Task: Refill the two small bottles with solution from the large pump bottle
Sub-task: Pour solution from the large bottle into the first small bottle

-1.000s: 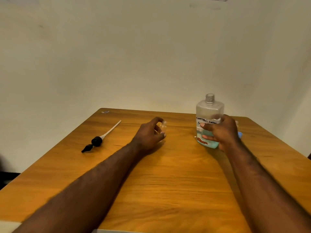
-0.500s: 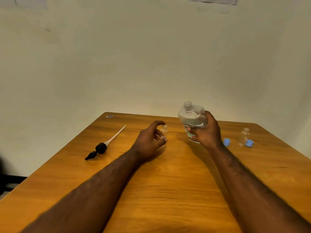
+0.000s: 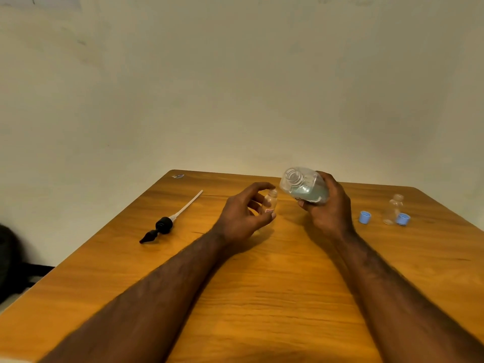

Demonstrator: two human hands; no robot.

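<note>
My right hand (image 3: 330,208) grips the large clear bottle (image 3: 303,188), lifted off the table and tilted left, its open threaded neck pointing toward a small clear bottle (image 3: 271,201). That small bottle stands uncapped on the wooden table (image 3: 262,297), with my left hand (image 3: 243,214) curled around it, thumb and fingers at its sides. Pale blue-green liquid lies in the large bottle's lower side. A second small clear bottle (image 3: 394,208) stands uncapped at the right, away from both hands.
The black pump head with its long white tube (image 3: 167,221) lies on the table's left part. Two blue caps (image 3: 364,216) (image 3: 402,219) rest near the second small bottle. A pale wall rises just behind the table's far edge.
My right hand lifted the large bottle off the table, carried it left and tipped its neck toward the small bottle. The left hand stayed on the small bottle.
</note>
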